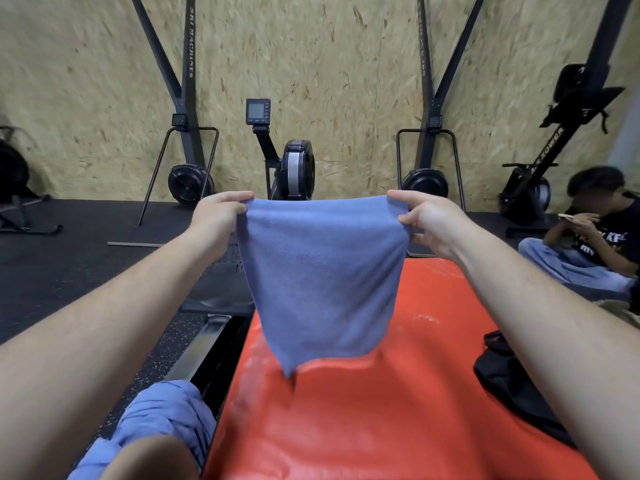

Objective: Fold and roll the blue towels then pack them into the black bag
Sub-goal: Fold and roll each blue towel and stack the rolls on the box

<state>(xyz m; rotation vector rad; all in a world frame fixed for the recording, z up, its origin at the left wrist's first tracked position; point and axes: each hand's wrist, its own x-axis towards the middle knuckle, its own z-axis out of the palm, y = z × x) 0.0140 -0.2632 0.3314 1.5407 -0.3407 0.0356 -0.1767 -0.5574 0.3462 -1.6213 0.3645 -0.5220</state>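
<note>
A blue towel [323, 278] hangs in the air in front of me, spread by its top edge above the red mat [398, 410]. My left hand [218, 216] pinches its top left corner and my right hand [424, 220] pinches its top right corner. The towel's lower tip hangs just over the mat. A heap of more blue towels [162, 420] lies at the lower left, beside my knee. The black bag [512, 382] lies crumpled on the mat's right side, partly hidden under my right forearm.
A rowing machine [294, 168] stands straight ahead against the chipboard wall, with ski machines [187, 150] on either side. A person [595, 237] sits on the floor at the right. Black rubber floor [69, 258] lies to the left of the mat.
</note>
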